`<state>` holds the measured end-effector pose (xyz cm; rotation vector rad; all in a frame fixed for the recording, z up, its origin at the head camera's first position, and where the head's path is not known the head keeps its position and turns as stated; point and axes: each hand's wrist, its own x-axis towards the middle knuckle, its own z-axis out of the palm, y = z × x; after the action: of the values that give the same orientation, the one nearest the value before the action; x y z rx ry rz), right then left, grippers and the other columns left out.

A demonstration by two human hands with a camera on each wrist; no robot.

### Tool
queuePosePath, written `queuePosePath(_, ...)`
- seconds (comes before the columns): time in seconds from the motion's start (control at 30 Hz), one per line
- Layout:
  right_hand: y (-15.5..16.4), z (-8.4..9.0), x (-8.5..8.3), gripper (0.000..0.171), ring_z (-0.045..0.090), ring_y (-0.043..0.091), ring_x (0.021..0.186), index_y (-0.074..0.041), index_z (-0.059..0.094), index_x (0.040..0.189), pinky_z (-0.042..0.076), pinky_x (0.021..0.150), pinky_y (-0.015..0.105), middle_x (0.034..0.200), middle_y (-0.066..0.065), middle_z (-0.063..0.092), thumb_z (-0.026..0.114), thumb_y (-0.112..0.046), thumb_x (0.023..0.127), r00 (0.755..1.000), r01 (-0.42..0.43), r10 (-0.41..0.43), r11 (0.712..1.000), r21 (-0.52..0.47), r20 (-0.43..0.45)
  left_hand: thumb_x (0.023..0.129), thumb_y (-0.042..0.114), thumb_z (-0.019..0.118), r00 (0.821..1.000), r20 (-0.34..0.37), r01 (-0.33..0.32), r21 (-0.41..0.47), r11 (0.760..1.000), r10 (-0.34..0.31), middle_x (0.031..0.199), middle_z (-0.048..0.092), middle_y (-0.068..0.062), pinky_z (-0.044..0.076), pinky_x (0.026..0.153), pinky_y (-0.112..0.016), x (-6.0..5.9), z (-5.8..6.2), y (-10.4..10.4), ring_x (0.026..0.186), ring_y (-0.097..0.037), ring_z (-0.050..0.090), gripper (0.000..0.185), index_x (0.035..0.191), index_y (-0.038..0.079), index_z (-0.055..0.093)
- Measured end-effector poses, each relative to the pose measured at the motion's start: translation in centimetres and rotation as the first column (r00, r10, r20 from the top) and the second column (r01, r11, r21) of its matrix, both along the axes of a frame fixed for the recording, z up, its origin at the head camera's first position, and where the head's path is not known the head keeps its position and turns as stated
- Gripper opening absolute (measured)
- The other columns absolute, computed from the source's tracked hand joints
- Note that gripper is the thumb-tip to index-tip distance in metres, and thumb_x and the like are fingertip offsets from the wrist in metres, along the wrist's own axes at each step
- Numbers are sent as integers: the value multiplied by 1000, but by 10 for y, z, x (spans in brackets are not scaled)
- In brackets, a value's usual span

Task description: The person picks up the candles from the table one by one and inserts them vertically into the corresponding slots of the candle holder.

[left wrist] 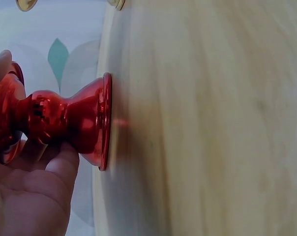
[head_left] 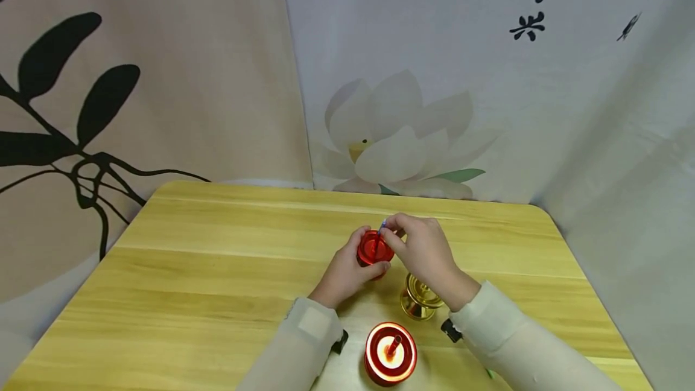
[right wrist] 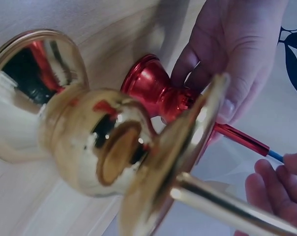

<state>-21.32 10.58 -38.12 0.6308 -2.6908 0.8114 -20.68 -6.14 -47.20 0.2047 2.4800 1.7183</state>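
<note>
My left hand (head_left: 344, 273) grips a shiny red candle holder (head_left: 367, 250) round its side. In the left wrist view its narrow waist and flared base (left wrist: 92, 120) show, the base at the wooden surface. A thin red tube (right wrist: 242, 139) rises from the holder's dish. My right hand (head_left: 426, 252) pinches a small blue stick (right wrist: 275, 155) at the top end of this tube. How deep the stick sits in the tube is hidden. Just below my right wrist stands a gold candle holder (head_left: 419, 306), large and close in the right wrist view, with its own gold tube (right wrist: 212, 199).
A second red holder (head_left: 391, 355) with a short upright tube stands near the front of the wooden table (head_left: 217, 294). A small green thing (head_left: 490, 373) peeks out beside my right sleeve. Printed cloth (head_left: 412, 29) hangs behind the table.
</note>
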Motion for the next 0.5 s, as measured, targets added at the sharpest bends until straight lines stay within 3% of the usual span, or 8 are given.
queuePosePath(0.27,7,3,5,11,69,13,75,-13,78,98,56,64,31,90,-5,76,74,-21,93,1000,-14,14,1000,1,-8,87,36,79,1000,-17,6,-7,1000,-6,142,55,-11,48,105,-46,1,-1,1,125,-28,57,88,156,13,31)
queuePosePath(0.5,23,9,18,10,69,20,83,-13,77,97,55,74,39,90,-5,75,74,-21,92,999,-26,26,1000,8,-36,88,35,78,998,-63,19,-59,998,-23,142,55,-14,47,106,-48,0,-4,1,126,-30,57,88,157,10,29)
